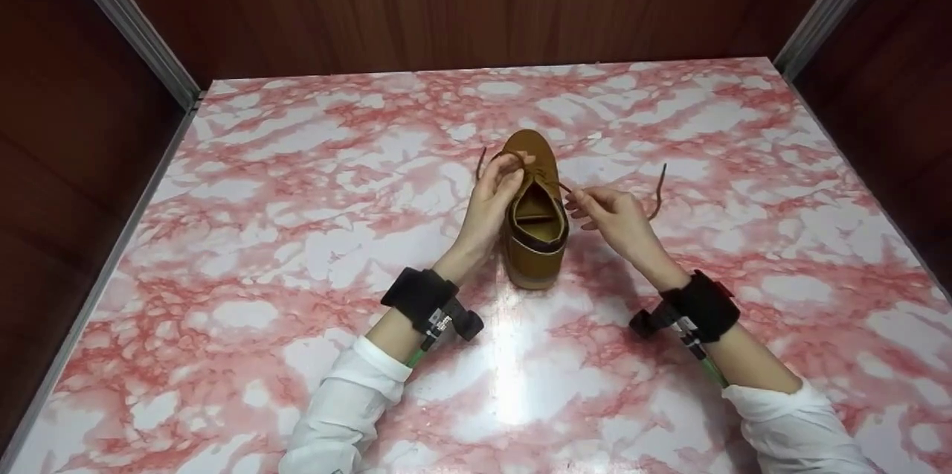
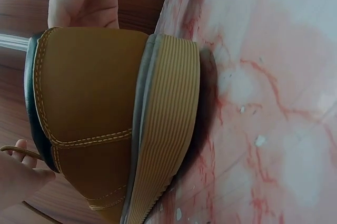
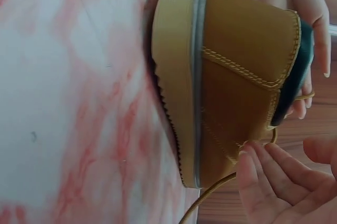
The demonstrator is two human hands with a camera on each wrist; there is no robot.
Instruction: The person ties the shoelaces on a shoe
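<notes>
A tan-brown lace-up shoe [image 1: 534, 266] with a dark collar stands upright, its toe pointing away from me. My left hand [image 1: 491, 195] is at the shoe's left side by the tongue, fingers bent with a brown shoelace [image 1: 510, 154] between them. Over on the right, my right hand [image 1: 611, 217] pinches the other lace end [image 1: 563, 187] just off the shoe's opening, and its loose tail [image 1: 660, 187] trails past the hand. The left wrist view shows the heel and ridged sole [image 2: 168, 87]; there the left fingers [image 2: 23, 153] hold the lace.
Beneath the shoe is a red-and-white marbled tabletop [image 1: 297, 258]. Dark wood panels [image 1: 461, 5] rise behind it and at both sides, with metal strips [image 1: 126, 20] at the corners. Black bands [image 1: 703, 306] with small cameras wrap both wrists.
</notes>
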